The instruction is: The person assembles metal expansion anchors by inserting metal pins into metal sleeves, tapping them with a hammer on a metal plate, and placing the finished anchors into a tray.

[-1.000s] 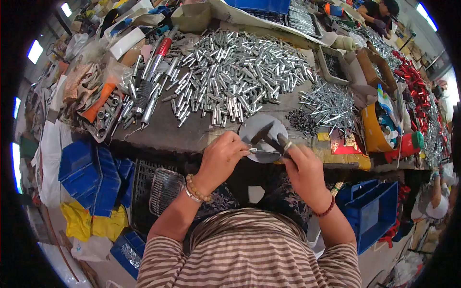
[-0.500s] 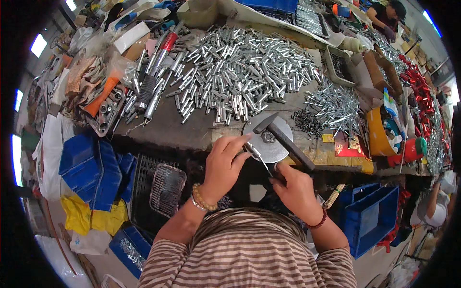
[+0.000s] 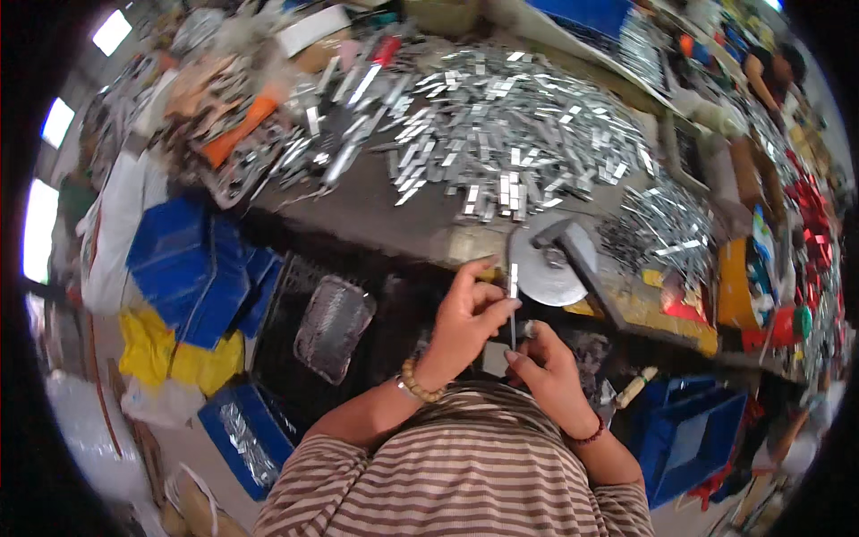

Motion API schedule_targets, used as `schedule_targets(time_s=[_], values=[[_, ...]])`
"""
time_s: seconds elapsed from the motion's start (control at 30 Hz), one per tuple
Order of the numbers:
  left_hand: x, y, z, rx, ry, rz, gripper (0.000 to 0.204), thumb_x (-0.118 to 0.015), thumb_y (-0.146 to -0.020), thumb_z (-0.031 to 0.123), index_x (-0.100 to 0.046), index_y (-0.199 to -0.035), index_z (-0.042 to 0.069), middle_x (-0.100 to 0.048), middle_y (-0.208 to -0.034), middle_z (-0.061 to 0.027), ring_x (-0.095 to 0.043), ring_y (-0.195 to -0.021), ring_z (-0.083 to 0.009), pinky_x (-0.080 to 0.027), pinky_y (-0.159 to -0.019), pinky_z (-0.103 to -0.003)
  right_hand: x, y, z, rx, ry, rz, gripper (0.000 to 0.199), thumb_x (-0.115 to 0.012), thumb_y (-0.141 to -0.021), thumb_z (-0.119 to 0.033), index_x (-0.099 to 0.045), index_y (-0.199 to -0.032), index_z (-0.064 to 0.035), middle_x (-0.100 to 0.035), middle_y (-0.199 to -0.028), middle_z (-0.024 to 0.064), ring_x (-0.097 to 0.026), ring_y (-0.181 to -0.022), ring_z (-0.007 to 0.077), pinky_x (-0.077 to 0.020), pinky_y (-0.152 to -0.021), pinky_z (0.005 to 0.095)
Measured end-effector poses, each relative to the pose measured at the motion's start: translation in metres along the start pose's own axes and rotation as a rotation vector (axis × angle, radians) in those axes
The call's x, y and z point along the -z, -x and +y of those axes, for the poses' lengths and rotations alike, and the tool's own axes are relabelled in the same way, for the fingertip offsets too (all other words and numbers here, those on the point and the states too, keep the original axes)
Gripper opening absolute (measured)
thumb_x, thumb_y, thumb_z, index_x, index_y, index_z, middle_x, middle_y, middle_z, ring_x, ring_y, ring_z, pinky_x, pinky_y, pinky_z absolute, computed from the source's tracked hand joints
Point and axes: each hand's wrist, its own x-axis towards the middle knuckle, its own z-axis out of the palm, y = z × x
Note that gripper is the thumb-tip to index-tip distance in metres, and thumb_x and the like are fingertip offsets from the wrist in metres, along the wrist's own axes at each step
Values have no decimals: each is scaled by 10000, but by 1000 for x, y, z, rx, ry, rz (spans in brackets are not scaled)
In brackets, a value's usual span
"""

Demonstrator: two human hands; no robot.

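Note:
In front of my body, a slim shiny metal tube (image 3: 514, 279) stands nearly upright between my hands, with a thin metal rod (image 3: 514, 329) running down from it. My left hand (image 3: 467, 315) pinches the tube between thumb and fingers. Lower and to the right, my right hand (image 3: 548, 362) is closed around the rod's lower end, which its fingers partly hide. Just beyond them, a hammer (image 3: 586, 273) lies across a round grey metal disc (image 3: 535, 285) at the bench edge. Motion blurs the picture, so the fine shape of the held parts is lost.
A large heap of metal tubes (image 3: 519, 134) covers the bench (image 3: 358, 210). Thin rods (image 3: 667, 219) are piled to the right, near a yellow container (image 3: 736, 277). Blue bins (image 3: 179, 268) stand low left, another blue bin (image 3: 693, 434) low right. A person (image 3: 774, 76) is at the far right.
Both hands have drawn back from the disc toward my body. The tube and rod, slanted before, now point nearly straight away from me. The whole view has shifted and blurred.

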Motion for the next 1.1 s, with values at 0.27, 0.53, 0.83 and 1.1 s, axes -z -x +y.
schedule_targets(time_s=[0.27,0.53,0.83,1.1], values=[[89,21,-13,-58,-140,309,561,-766,-950,114,-492,-1436,56,-718,-947,-30,-630,-764,-70,-499,-628,-225,-7,-5,9,-32,60,-9,505,-633,-1020,-43,-451,-1487,18,-674,-1000,71,-646,-848,123,-544,-758,276],[305,108,-191,107,-500,949,413,-783,-877,114,-596,-1234,24,-722,-1074,-159,-722,-923,-296,-574,-811,-413,-5,-20,30,-121,43,-53,472,-652,-1029,-129,-538,-1478,-37,-683,-1014,42,-634,-830,125,-533,-760,279],[387,152,-256,303,-734,1249,363,-757,-846,109,-678,-1196,56,-742,-1092,-229,-731,-1034,-393,-574,-892,-443,-12,-28,38,-154,44,-83,336,-636,-1029,-154,-601,-1347,-51,-674,-978,18,-617,-796,112,-515,-732,273],[434,160,-291,426,-567,1240,436,-838,-839,167,-662,-1219,46,-751,-1089,-215,-745,-1022,-353,-588,-894,-423,-13,-24,38,-186,34,-119,290,-639,-1026,-167,-622,-1296,-62,-675,-983,8,-615,-809,99,-517,-745,260]])
